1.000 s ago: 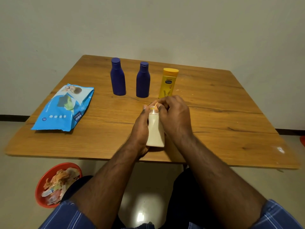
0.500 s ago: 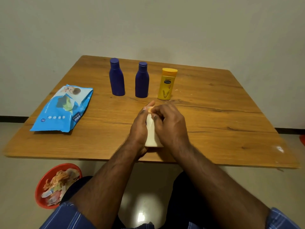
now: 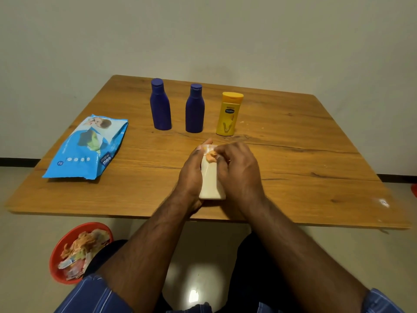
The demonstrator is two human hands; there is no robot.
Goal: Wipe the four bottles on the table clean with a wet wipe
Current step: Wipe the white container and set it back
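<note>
Cream bottle under wipe, near front edge of worktop

Cream bottle (image 3: 211, 181) sits upright on the wooden worktop (image 3: 293, 168), close to the near edge, between both hands. Left hand (image 3: 191, 175) is wrapped round its left side, thumb reaching up by the cap. Right hand (image 3: 239, 170) is curled over the upper right shoulder, pinching a small orange-tinted wad, apparently the wet wipe (image 3: 211, 156), against the cap area.

Handling, judged: a plastic lotion-type bottle, probably light and fairly stiff, with smooth walls that could turn slippery once damp. Best held low on the body with the left hand, leaving neck and cap free for wiping (a grip too high would block the wipe). Narrow base, so it may tip if pushed sideways near the top.

Appearance: pale cream body, broad and flattish, tapering toward the top; cap mostly hidden by fingers and wipe. No label is readable from this side.

Other bottles stand in a row farther back: two dark blue bottles (image 3: 160, 105) (image 3: 195, 109) and a yellow Vaseline bottle (image 3: 229, 114), well apart from the hands. Blue wet wipe pack (image 3: 86, 147) lies flat at the left. Red bin (image 3: 79, 251) with crumpled waste is on the floor below.
</note>
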